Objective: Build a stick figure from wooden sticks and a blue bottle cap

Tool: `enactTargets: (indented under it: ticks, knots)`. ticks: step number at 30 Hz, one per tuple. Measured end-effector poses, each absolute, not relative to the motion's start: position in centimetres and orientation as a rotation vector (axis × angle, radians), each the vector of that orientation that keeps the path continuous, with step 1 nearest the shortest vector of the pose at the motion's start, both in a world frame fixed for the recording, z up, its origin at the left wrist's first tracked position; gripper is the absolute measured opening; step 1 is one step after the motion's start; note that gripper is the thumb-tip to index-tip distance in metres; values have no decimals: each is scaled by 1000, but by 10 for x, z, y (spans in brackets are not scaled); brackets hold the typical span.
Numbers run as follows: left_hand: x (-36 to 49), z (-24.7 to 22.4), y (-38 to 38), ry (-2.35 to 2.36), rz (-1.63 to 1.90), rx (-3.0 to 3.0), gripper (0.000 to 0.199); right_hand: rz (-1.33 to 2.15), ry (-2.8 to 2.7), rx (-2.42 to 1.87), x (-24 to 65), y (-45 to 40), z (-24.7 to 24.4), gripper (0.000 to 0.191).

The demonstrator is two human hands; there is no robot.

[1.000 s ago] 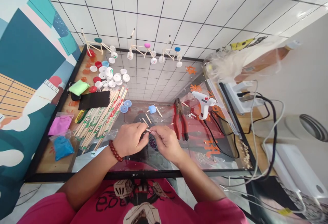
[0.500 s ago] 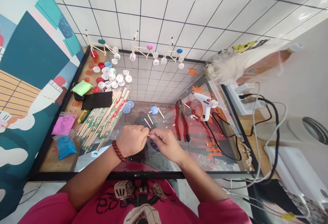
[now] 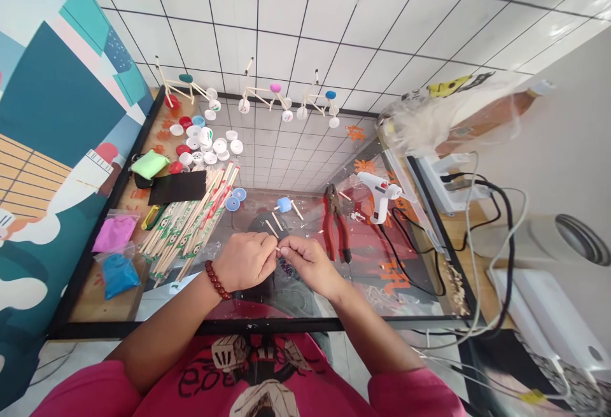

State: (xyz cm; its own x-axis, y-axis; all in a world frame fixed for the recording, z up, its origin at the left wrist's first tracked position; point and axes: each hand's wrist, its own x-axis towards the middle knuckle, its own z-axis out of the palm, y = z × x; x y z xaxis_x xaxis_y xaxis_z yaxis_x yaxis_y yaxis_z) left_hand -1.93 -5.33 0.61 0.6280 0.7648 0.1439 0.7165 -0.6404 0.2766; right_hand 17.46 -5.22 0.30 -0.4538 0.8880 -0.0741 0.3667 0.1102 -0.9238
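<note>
My left hand (image 3: pixel 248 259), with a beaded bracelet at the wrist, is closed, and my right hand (image 3: pixel 310 265) pinches close beside it. Between their fingertips shows the pale end of a short wooden stick (image 3: pixel 279 249), mostly hidden by the fingers. Just beyond them lie short cut stick pieces (image 3: pixel 272 228) and a blue lump (image 3: pixel 283 204) with sticks in it. To the right of my right hand rest red-handled pliers (image 3: pixel 337 226). Two blue bottle caps (image 3: pixel 233 204) sit beyond my left hand.
Disposable chopsticks (image 3: pixel 191 226) are piled at left, near white and red bottle caps (image 3: pixel 206 137). Bags of pink clay (image 3: pixel 113 233) and blue clay (image 3: pixel 120 274) lie farther left. A corded glue gun (image 3: pixel 380 195) stands at right. Small stick bicycles (image 3: pixel 265 92) line the back edge.
The view has shifted slightly, moving the table's contents a little leftward in the picture. My hands stay together around the short stick, with only a slight finger movement.
</note>
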Motion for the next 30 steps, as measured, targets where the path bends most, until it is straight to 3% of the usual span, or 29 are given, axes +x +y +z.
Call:
enactTargets:
  ticks: [9,16,21,25,30]
  knots:
    - [-8,2,-58,1361,190,2586,13,1237,-2000,-1231,172,-54,2,24]
    - [-13,1,-58,1363,572,2391,17,1568,-1730,-1239,172,-52,5,33]
    - [-12,8,-59,1266,707,2107,8,1756,-1471,-1217,173,-51,-1,46]
    - [-12,8,-59,1271,698,2168,19,1708,-1507,-1194,174,-50,1,43]
    - [-11,4,-58,1315,677,2303,20,1329,-1824,-1243,174,-53,5,28]
